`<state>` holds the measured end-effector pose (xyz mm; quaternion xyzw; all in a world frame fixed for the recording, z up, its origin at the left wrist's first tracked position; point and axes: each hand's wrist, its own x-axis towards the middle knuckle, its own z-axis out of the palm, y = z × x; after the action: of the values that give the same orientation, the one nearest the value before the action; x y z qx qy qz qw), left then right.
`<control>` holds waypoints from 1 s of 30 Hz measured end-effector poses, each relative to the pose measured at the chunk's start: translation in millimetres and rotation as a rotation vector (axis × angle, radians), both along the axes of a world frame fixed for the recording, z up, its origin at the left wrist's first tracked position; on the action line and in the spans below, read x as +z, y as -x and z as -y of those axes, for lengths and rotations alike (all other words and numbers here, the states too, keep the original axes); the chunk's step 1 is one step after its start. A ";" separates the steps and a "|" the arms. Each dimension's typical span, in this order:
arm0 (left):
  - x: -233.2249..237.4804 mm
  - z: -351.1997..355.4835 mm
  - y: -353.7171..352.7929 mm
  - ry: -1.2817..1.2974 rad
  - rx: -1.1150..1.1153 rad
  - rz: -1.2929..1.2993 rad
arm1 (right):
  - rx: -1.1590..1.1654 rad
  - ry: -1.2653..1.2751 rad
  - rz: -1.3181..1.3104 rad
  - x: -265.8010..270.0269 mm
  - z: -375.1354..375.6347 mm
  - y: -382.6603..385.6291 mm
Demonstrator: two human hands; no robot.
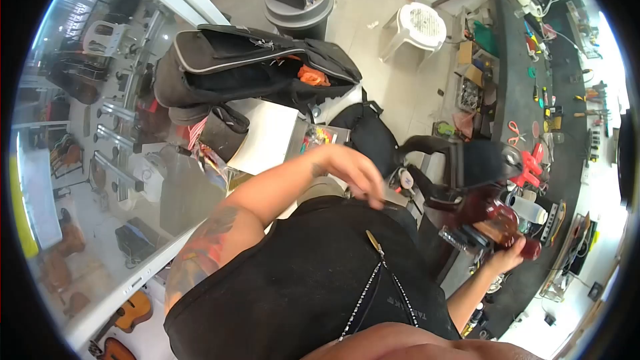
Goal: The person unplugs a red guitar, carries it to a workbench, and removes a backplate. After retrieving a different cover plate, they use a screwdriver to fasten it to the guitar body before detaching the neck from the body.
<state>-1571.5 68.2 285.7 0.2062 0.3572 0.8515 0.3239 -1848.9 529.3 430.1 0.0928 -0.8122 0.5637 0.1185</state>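
Holding a dark red guitar [490, 217] at 4 o'clock beside the workbench [513, 93] - that looks like the step in hand. The right hand [512, 253] grips its lower end. The left hand [353, 172] hovers curled near centre - can't tell if it holds anything. The next move probably calls for it steadying the guitar.

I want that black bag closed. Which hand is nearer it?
Left. The left hand is at the chest, a gap short of the black bag; the right hand is farther off, gripping a dark red guitar.
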 end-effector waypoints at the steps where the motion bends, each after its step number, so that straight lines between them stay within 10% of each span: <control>1: -21.5 39.4 -20.3 -0.058 -0.031 0.276 | -0.071 -0.075 -0.014 10.2 -4.9 -4.1; 7: -232.9 194.3 -25.8 0.068 1.687 1.101 | -0.284 -0.098 0.083 52.0 10.9 -49.7; 15: -372.3 324.0 -31.9 -0.002 1.877 0.922 | -0.380 0.017 0.220 57.5 -28.0 -73.3; 16: -307.8 313.3 -16.4 -0.080 1.944 1.044 | -0.402 0.081 0.250 57.6 -25.3 -79.5; 25: -286.2 257.0 -12.5 0.503 1.996 0.775 | -0.485 0.268 0.354 52.5 -32.5 -113.8; 30: -248.1 224.4 14.1 0.418 2.142 0.438 | -0.406 0.128 0.350 48.8 -69.2 -125.4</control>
<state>-1585.5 -156.3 37.6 -0.4221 0.4221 0.6322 -0.4939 -1723.5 598.4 478.9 -0.1784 -0.7849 0.5862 0.0925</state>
